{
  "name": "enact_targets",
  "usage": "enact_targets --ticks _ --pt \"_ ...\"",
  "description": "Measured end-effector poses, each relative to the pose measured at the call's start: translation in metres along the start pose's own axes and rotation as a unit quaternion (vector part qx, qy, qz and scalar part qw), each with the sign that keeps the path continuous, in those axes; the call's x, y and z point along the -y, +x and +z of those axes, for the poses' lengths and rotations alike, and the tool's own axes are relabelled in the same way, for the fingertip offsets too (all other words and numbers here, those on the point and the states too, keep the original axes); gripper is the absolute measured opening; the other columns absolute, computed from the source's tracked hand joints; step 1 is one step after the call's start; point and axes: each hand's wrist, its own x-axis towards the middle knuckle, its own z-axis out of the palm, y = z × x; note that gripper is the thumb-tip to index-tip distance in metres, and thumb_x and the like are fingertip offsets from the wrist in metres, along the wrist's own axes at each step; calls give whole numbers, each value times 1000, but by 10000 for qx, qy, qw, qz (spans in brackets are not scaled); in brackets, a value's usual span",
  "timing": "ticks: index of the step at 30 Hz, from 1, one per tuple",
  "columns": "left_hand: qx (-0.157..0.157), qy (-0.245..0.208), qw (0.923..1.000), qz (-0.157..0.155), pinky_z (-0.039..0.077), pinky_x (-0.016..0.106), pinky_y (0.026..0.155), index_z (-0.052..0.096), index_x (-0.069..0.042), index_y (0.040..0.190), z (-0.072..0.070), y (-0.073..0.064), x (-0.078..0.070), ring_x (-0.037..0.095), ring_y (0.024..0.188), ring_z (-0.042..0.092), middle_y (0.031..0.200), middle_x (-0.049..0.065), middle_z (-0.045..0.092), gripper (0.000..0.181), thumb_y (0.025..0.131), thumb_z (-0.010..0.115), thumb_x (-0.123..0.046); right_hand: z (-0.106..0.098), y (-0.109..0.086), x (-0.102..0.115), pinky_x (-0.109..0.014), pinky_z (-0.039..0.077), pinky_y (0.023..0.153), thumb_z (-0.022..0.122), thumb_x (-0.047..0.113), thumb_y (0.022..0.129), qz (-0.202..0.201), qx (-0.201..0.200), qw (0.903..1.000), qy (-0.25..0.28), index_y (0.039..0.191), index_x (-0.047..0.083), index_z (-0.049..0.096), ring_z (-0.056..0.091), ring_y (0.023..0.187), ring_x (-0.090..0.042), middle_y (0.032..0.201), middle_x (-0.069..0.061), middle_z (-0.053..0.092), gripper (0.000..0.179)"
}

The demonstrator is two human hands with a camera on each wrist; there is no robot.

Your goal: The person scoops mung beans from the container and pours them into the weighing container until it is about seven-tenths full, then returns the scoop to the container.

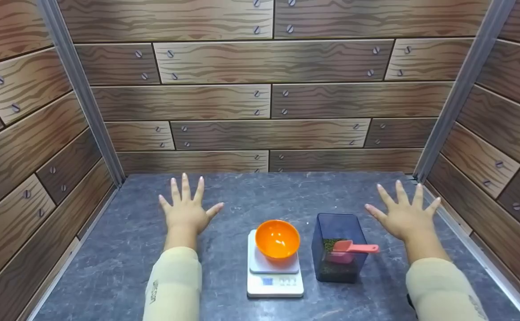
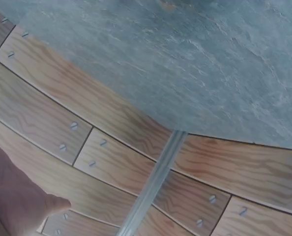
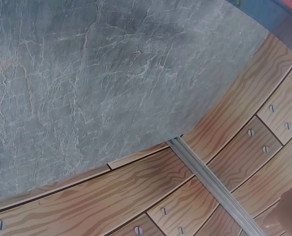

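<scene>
With fingers spread and nothing in it, my left hand (image 1: 186, 215) is held over the left part of the table. My right hand (image 1: 407, 217), also spread and holding nothing, is over the right part. Between them an orange bowl (image 1: 277, 239) sits on the plate of a white kitchen scale (image 1: 275, 285). To the scale's right stands a dark translucent square container (image 1: 337, 269) with dark green granules (image 1: 332, 244) inside. A pink scoop (image 1: 353, 248) lies in it, its handle sticking out over the right rim; this container is the thing nearest my right hand.
The grey stone-patterned table (image 1: 121, 249) is enclosed by wood-plank-patterned walls (image 1: 268, 102) at the back and both sides. Metal corner posts (image 1: 86, 98) rise at the back left and back right. Pale sleeves (image 1: 175, 281) cover both forearms.
</scene>
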Motion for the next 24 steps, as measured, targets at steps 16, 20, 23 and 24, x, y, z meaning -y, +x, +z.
enact_targets --ticks 16,20,23,24 --pt "413 -602 9923 1001 20 60 101 43 -20 136 64 -37 -54 43 134 12 148 16 20 86 67 63 -67 3 1 2 -68 -27 79 17 78 80 -92 0 9999 -45 147 21 8 -22 123 -56 147 -27 -4 88" --pt "596 -668 9902 1074 35 59 91 49 -13 130 81 -51 -66 41 124 35 134 18 43 89 62 68 -67 5 1 1 -67 -28 79 18 77 81 -110 42 9999 -19 147 22 8 -23 123 -56 148 -26 -6 86" --pt "745 -1108 9862 979 43 55 83 47 -6 130 92 -58 -72 38 109 50 118 18 56 96 57 74 -63 6 0 0 -66 -29 78 18 76 81 -97 66 9999 -19 147 22 7 -23 123 -55 148 -26 -7 86" --pt "819 -1311 9839 899 44 54 82 45 -4 130 94 -61 -73 37 106 53 115 19 58 98 56 76 -61 6 -1 0 -66 -29 78 19 76 82 -88 73 9999 -10 147 22 7 -23 123 -55 148 -26 -8 86"
